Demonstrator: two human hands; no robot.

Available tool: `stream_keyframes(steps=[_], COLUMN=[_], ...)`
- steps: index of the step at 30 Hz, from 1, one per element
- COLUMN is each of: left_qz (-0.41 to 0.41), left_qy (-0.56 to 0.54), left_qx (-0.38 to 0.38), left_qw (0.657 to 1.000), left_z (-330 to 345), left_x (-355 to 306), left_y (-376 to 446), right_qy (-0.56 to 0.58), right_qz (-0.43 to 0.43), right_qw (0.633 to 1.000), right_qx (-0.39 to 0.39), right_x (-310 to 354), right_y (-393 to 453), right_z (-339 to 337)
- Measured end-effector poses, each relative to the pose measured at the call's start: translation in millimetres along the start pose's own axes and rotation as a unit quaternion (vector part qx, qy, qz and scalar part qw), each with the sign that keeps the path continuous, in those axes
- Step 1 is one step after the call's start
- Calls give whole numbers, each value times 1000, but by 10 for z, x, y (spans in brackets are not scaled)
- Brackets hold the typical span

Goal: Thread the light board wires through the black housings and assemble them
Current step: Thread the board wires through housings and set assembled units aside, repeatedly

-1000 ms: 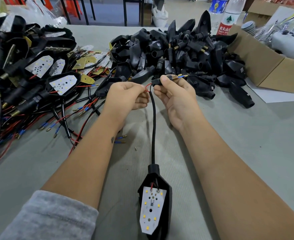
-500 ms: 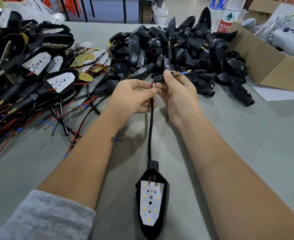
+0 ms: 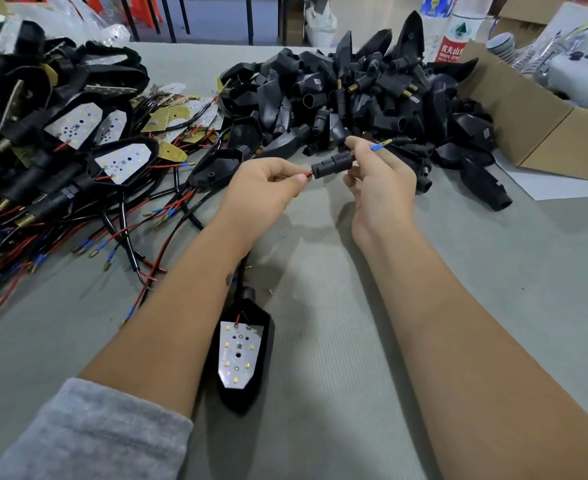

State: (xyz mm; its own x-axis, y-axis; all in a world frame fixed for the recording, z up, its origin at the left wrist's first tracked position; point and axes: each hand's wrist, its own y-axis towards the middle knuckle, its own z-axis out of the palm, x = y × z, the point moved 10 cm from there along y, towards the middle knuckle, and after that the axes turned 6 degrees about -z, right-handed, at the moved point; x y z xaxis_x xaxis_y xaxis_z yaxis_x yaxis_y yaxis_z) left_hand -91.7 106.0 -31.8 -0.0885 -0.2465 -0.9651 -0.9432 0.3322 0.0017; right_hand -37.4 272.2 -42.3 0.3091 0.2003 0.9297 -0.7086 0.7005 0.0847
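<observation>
Now 2 hands work 1 black threaded sleeve [image 3: 332,163].
Left hand [image 3: 263,188] fingers pinch the red wire [image 3: 308,173] beside it; right hand [image 3: 377,174] fingers grip the sleeve.

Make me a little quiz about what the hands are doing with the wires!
1. True or false: the right hand holds the black connector sleeve.
2. Which colour wire does the left hand pinch? A) red B) green
3. Fill in: the light board sits in a black ____.

Key: 1 true. 2 A, the red wire. 3 housing.
</observation>
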Motion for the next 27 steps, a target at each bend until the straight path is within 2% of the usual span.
stream_keyframes(steps=[3,7,14,19,21,25,27], left_qz=[-31,-71,-56,24,10,-57,-33], left_qy=[-24,-72,-81,1,3,-83,-39], left_qx=[10,22,54,66,65,90,79], left_qw=[999,995,994,998,998,991,996], left_z=[53,76,98,137,139,180,168], left_x=[35,61,42,-58,-32,41,24], left_y=[12,0,-7,-34,-23,-9,-12], right_qy=[15,27,-44,-62,-64,-64,-69], right_qz=[-10,-26,-62,-61,-62,-55,-52], right_qw=[999,999,997,996,996,996,996], right_qx=[-28,-10,12,24,23,17,28], right_x=[23,56,113,107,110,119,125], right_y=[-10,-1,1,6,10,-4,-10], right_z=[-54,-32,2,12,7,-2,16])
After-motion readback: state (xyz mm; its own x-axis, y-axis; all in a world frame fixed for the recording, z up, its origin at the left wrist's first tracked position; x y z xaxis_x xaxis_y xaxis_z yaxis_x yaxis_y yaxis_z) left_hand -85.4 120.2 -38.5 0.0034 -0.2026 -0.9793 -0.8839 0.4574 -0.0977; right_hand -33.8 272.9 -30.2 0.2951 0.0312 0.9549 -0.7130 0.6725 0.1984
